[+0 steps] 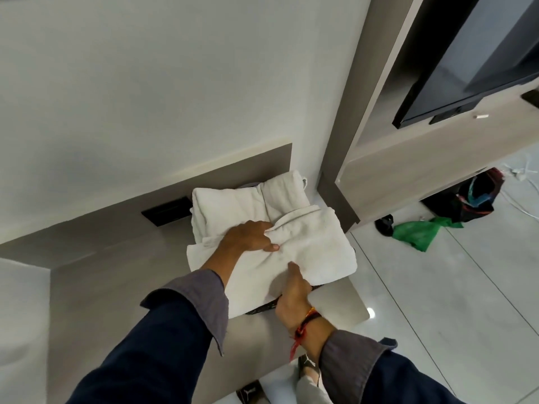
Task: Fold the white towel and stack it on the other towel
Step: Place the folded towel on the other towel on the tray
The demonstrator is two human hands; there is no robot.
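Observation:
A folded white towel (315, 249) lies on top of another white towel (233, 205) on a grey table (116, 258) near its right end. My left hand (250, 236) rests on the top towel with its fingers pinching a crease near the middle. My right hand (293, 298) grips the near edge of the same towel, thumb on top and fingers underneath. Something dark (262, 309) shows under the towel's near edge; I cannot tell what it is.
A black rectangular panel (166, 211) sits on the table behind the towels, by the wall. A wood cabinet (408, 170) with a dark screen (472, 59) stands at right. A green bag (417, 233) and a dark bag (466, 199) lie on the tiled floor.

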